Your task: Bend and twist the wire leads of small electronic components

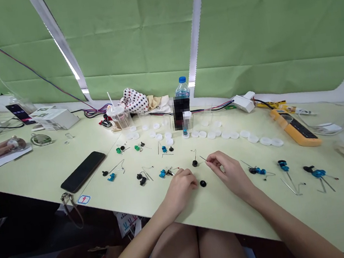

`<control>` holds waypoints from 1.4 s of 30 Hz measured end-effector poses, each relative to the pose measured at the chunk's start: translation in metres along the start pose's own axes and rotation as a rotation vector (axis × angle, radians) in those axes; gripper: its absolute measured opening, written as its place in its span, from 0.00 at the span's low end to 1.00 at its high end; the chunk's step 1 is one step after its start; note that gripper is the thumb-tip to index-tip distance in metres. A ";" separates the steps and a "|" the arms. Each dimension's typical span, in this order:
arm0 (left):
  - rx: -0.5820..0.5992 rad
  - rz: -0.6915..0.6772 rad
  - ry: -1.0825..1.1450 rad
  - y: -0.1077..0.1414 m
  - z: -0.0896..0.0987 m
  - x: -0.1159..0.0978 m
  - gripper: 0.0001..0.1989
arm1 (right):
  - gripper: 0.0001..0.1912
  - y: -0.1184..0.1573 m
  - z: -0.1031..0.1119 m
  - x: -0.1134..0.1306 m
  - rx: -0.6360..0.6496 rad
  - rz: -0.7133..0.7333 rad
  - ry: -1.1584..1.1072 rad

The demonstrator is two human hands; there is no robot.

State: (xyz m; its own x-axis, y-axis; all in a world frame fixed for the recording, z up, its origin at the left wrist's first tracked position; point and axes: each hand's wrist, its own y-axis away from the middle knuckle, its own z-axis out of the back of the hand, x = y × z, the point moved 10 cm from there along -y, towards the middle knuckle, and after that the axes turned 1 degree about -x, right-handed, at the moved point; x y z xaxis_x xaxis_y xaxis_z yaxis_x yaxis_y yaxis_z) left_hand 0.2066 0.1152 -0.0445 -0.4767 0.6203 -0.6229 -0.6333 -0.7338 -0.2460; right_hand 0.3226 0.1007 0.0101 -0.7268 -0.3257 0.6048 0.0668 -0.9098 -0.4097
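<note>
Bare forearms (pixel 283 215) — right fingers (pixel 218 157) pinch slim metal rod (pixel 203 158).

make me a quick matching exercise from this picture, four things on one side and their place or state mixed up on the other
Things:
1. right hand
2. left hand
3. bottle
4. phone nearest the left hand

Places and states:
A. black, lying flat
B. pinching a thin rod
C. standing, topped with a blue cap
D. fingertips beside a black disc

Pairs: 1-B, 2-D, 3-C, 4-A
</note>
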 end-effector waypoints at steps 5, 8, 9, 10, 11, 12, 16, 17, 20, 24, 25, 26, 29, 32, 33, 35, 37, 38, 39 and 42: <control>-0.064 0.079 0.249 0.000 0.017 0.001 0.08 | 0.07 0.001 0.003 0.002 -0.005 -0.007 -0.070; -0.144 0.171 0.651 0.003 0.034 0.008 0.03 | 0.07 0.003 0.005 0.005 -0.033 0.009 -0.146; -0.184 0.186 0.763 0.003 0.041 0.010 0.02 | 0.07 0.004 0.006 0.007 -0.038 0.021 -0.171; -0.227 0.193 0.854 0.004 0.046 0.011 0.02 | 0.06 0.005 0.006 0.010 -0.040 0.039 -0.195; -0.268 0.195 0.926 0.004 0.051 0.013 0.03 | 0.06 0.006 0.007 0.013 -0.039 0.063 -0.219; -0.302 0.195 0.981 0.004 0.054 0.014 0.04 | 0.05 0.006 0.006 0.018 -0.034 0.093 -0.241; -0.364 0.199 1.165 0.003 0.051 0.018 0.11 | 0.04 0.011 0.002 0.036 0.009 0.211 -0.291; -0.363 0.204 1.204 0.002 0.047 0.018 0.12 | 0.04 0.012 0.000 0.038 0.024 0.225 -0.293; -0.357 0.238 1.283 0.002 0.038 0.022 0.14 | 0.05 0.015 -0.005 0.038 0.050 0.219 -0.279; -0.354 0.288 1.318 0.003 0.033 0.028 0.15 | 0.06 0.017 -0.006 0.036 0.037 0.204 -0.273; -0.347 0.297 1.328 0.003 0.031 0.028 0.15 | 0.07 0.017 -0.006 0.036 0.038 0.207 -0.271; -0.339 0.306 1.344 0.002 0.030 0.029 0.14 | 0.07 0.017 -0.006 0.036 0.039 0.210 -0.265; -0.326 0.343 1.459 0.003 0.021 0.028 0.13 | 0.07 0.017 -0.009 0.035 0.042 0.207 -0.229; -0.334 0.413 1.638 0.005 0.007 0.025 0.11 | 0.07 0.016 -0.014 0.031 0.065 0.175 -0.220; -0.343 0.437 1.686 0.006 0.002 0.024 0.11 | 0.07 0.016 -0.016 0.030 0.077 0.161 -0.226; -0.367 0.474 1.751 0.008 -0.005 0.021 0.11 | 0.07 0.017 -0.019 0.028 0.091 0.132 -0.246; -0.392 0.497 1.787 0.008 -0.010 0.018 0.10 | 0.07 0.017 -0.020 0.025 0.090 0.097 -0.269; -0.403 0.509 1.798 0.008 -0.012 0.017 0.10 | 0.07 0.017 -0.020 0.024 0.087 0.083 -0.279; -0.412 0.522 1.806 0.008 -0.014 0.017 0.10 | 0.07 0.016 -0.019 0.023 0.083 0.072 -0.284; -0.427 0.558 1.815 0.008 -0.018 0.016 0.10 | 0.07 0.016 -0.019 0.021 0.075 0.049 -0.302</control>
State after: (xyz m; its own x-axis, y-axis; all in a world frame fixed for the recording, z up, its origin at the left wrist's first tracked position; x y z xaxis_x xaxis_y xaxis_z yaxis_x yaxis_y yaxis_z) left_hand 0.2054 0.1139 -0.0699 0.7329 -0.4416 -0.5176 -0.3583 -0.8972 0.2582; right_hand 0.2957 0.0843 0.0037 -0.4862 -0.4212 0.7656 0.1550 -0.9038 -0.3988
